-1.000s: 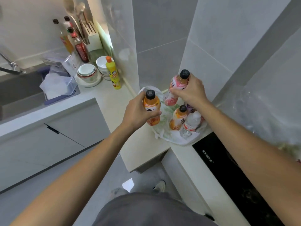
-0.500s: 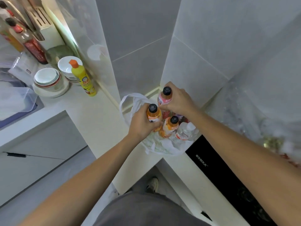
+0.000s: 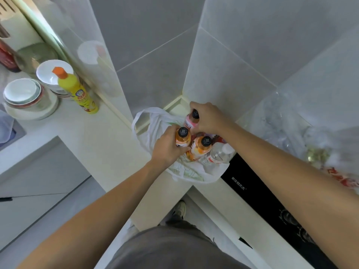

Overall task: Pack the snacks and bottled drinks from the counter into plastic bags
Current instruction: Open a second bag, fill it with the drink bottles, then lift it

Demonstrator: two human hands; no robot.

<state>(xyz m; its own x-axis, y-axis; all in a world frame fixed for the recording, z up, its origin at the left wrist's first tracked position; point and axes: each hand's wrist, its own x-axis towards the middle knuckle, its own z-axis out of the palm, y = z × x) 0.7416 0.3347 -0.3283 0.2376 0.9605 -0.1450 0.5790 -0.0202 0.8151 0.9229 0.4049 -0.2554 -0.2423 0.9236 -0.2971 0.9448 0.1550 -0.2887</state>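
Both bottles have come down since a second ago: they were raised above the white plastic bag (image 3: 155,121), and now they sit low inside its mouth. My left hand (image 3: 169,146) is wrapped around the orange bottle (image 3: 182,137), fingers closed on its shoulder, cap poking up above my grip. My right hand (image 3: 208,118) is clamped over the pink bottle (image 3: 191,121), fingers curled round its neck and cap.

As I judge it, I am at the setting-down step for these two drinks. Another orange bottle (image 3: 202,146) and a clear water bottle (image 3: 219,152) already stand in the bag, just beside my left hand. I cannot tell whether my two bottles touch bottom yet.

Next I need to seat them upright without knocking the neighbours, then let go. The bag lies open in the counter (image 3: 93,136) corner, against the tiled wall, touching the black cooktop (image 3: 258,193). A clear bag (image 3: 291,121) of other goods sits to the right.
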